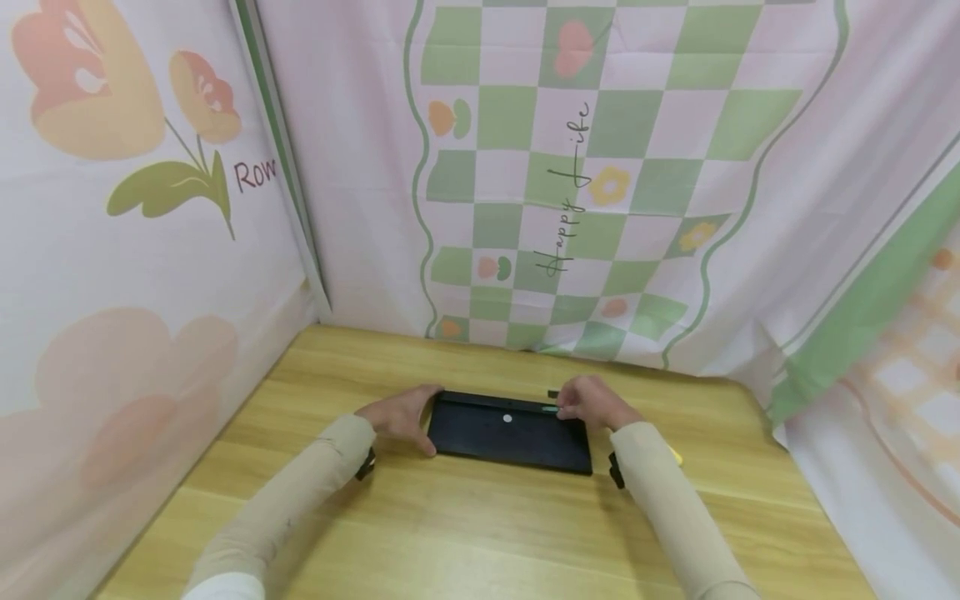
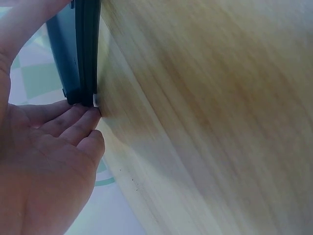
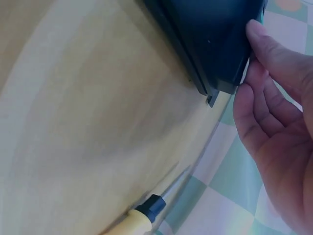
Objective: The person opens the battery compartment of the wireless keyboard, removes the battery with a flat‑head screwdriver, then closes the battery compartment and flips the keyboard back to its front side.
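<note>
A flat black rectangular device (image 1: 510,440) with a round white sticker lies on the wooden table. My left hand (image 1: 402,417) grips its left end, thumb at the near corner and fingers at the far one. In the left wrist view the device (image 2: 73,54) appears edge-on, with the left fingers (image 2: 73,120) against its end. At the far right part of the device, my right hand (image 1: 592,402) pinches a small slim green piece (image 1: 550,409). Its exact kind is too small to tell. In the right wrist view, the right hand (image 3: 283,107) mostly hides that piece.
A screwdriver with a yellow and black handle (image 3: 142,218) lies right of the device, largely behind the right sleeve in the head view. Behind the device is a small black piece (image 1: 552,393). Patterned curtains (image 1: 525,208) enclose the wooden table (image 1: 480,533) at back and sides.
</note>
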Demonstrator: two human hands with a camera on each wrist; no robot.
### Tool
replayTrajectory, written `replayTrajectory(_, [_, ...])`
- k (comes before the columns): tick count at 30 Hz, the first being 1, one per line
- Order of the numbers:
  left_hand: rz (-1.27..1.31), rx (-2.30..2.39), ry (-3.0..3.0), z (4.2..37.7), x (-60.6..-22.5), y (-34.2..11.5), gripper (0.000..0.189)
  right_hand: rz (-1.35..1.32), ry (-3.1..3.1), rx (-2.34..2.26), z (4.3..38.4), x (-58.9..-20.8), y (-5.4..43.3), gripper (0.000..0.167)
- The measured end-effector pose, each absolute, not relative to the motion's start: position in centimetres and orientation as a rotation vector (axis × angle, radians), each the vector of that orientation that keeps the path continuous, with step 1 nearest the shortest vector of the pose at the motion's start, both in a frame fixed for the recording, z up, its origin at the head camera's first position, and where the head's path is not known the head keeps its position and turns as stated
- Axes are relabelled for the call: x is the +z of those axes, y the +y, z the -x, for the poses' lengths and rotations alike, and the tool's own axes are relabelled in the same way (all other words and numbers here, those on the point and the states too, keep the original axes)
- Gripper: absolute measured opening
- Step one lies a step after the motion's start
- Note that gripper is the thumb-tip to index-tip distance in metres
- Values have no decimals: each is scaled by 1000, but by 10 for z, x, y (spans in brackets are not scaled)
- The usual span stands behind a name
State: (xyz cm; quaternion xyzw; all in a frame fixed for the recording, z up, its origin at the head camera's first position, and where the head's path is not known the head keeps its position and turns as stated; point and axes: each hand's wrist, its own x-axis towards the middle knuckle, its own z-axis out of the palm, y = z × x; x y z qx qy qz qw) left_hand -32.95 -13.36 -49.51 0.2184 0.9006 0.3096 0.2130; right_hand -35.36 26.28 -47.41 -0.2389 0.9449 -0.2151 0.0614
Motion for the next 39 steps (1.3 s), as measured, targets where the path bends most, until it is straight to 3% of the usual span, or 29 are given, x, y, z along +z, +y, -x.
replayTrajectory(10, [-605, 827, 2512, 328, -496, -134, 125, 789, 2827, -620, 360, -465, 274, 4])
replayTrajectory(19, [-592, 821, 2512, 329, -498, -136, 126, 680, 2937, -667, 360, -456, 309, 4])
replayTrajectory(32, [-577, 855, 2498, 331, -496, -137, 127, 589, 3026, -678, 380, -472, 331, 9])
replayTrajectory(39, [-576, 857, 2495, 332, -495, -133, 127, 686, 3098, -705, 394, -489, 332, 5])
